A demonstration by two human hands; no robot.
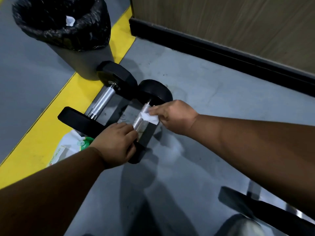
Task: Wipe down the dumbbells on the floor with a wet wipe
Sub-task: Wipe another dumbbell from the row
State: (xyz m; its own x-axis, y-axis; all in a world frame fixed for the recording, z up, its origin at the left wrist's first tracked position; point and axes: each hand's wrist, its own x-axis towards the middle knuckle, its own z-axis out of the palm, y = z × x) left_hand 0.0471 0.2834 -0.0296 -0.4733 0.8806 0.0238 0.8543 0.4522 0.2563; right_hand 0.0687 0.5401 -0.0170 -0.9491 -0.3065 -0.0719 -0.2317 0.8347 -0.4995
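On grey floor by the yellow stripe, my right hand (pixel 172 116) pinches a white wet wipe (pixel 148 118) vs the knurled chrome handle of the nearer black hex dumbbell (pixel 154 91) (2nd one just beside), left hand (pixel 115 143) gripping its near head.

Both bare forearms are extended forward and downward toward the nearer dumbbell (pixel 144 116), the left entering from the lower left and the right from the right edge. The left hand (pixel 115 143) is laid, knuckles up, over that dumbbell's near head, its fingers curled against the near end of the handle. The right hand (pixel 173 116) is held beside the handle's middle, where a white wipe (pixel 149 117) is pinched in its fingertips.
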